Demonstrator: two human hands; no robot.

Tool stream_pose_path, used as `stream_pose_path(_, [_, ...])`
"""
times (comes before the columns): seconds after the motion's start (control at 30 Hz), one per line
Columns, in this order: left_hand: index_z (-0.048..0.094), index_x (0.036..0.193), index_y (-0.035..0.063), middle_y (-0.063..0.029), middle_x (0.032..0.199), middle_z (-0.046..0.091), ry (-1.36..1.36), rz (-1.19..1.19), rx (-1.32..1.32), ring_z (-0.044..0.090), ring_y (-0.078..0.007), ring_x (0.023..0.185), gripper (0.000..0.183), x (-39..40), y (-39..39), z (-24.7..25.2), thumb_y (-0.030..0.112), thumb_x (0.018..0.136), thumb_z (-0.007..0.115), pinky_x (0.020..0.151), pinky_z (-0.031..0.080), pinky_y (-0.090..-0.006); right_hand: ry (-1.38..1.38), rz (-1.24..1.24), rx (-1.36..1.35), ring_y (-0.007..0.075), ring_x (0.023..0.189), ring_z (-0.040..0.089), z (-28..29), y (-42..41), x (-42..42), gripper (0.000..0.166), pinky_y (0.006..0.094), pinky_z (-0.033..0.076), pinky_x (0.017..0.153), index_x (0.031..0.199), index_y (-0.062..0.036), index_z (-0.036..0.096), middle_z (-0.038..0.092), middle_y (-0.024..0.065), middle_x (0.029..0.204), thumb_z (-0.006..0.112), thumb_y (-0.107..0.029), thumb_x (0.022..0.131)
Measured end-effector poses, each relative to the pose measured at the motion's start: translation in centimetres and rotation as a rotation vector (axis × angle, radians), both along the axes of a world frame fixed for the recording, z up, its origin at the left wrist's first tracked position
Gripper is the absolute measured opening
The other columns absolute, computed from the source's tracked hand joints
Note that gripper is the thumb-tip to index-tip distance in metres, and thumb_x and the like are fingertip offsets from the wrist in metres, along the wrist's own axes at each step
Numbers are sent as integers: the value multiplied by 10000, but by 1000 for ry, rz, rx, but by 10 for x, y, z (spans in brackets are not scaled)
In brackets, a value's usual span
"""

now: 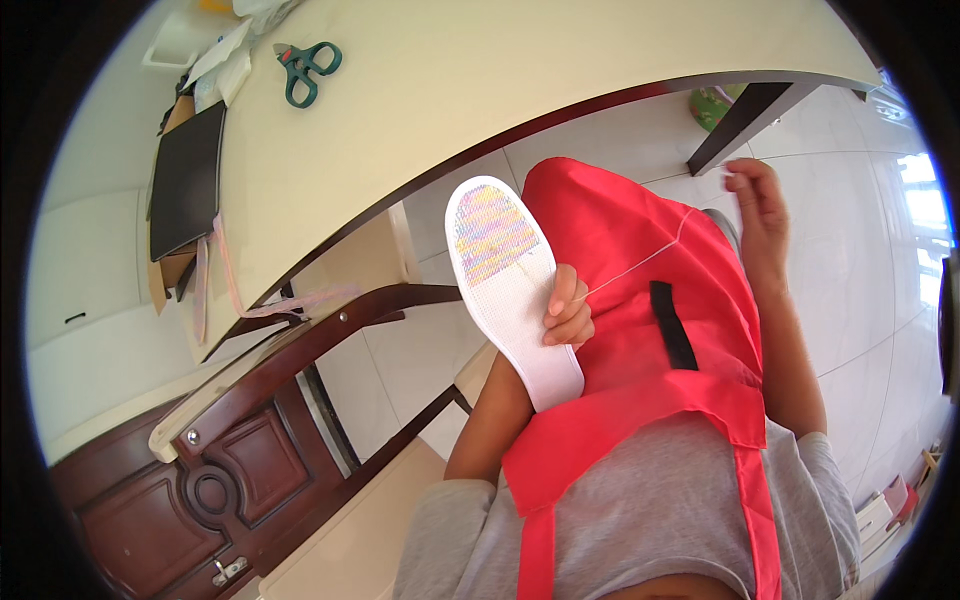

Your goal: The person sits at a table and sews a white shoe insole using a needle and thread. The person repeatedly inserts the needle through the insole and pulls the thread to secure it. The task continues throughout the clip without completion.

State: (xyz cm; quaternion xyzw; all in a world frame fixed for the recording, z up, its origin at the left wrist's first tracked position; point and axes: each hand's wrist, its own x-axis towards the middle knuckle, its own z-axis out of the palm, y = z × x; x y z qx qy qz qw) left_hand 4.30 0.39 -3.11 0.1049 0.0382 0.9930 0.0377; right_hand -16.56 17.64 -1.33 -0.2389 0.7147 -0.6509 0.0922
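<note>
My left hand [568,309] grips a white cross-stitch insole [517,322] by its right edge, with the fingers on the gridded face. Multicoloured stitching in yellow, pink, purple and blue covers the insole's upper, rounded end; the rest of that face is plain white mesh. A pale thread [634,266] runs from the left fingers to the upper right, across the red apron [600,217] on my lap. Out to the right, my right hand [761,206] is raised with fingertips close together and slightly blurred. Whether a needle or thread end sits between them is unclear.
Ahead, a cream table [510,67] holds green-handled scissors [304,71] and a black flat folder-like item [187,180]. Pink-purple thread strands [232,277] hang over its left edge to a wooden chair armrest [322,322]. A dark table leg [739,124] stands beyond the right hand.
</note>
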Motion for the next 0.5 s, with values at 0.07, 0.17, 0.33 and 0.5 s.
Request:
stream_pose_path(0.07, [487, 751, 47, -13, 591, 427, -7, -24, -17, 451, -120, 457, 372, 0, 1, 5, 380, 912, 446, 474, 309, -258, 217, 140, 95, 171, 847, 524, 36, -25, 26, 147, 255, 440, 724, 932, -30, 606, 537, 66, 925, 498, 32, 854])
stream_pose_path(0.17, [468, 692, 65, 11, 524, 383, -29, -51, -36, 381, -108, 378, 456, -1, 3, 10, 480, 875, 427, 422, 262, -256, 356, 370, 35, 220, 834, 548, 70, -51, 56, 266, 311, 464, 663, 950, -52, 640, 519, 108, 927, 534, 121, 778])
stream_pose_path(0.33, [452, 624, 66, 13, 466, 338, -133, -53, 5, 321, -112, 323, 567, 2, 7, 14, 589, 837, 396, 383, 221, -258, 345, 527, -117, 216, 711, 549, 83, -78, 80, 237, 312, 469, 614, 985, -37, 587, 510, 86, 803, 539, 73, 781])
stream_pose_path(0.5, [458, 584, 62, 3, 441, 343, -240, -103, 127, 315, -130, 299, 633, 3, 7, 12, 632, 839, 354, 364, 186, -268, 216, 574, -75, 214, 709, 561, 78, -79, 85, 276, 317, 477, 613, 1040, -23, 484, 526, 90, 771, 557, 25, 777])
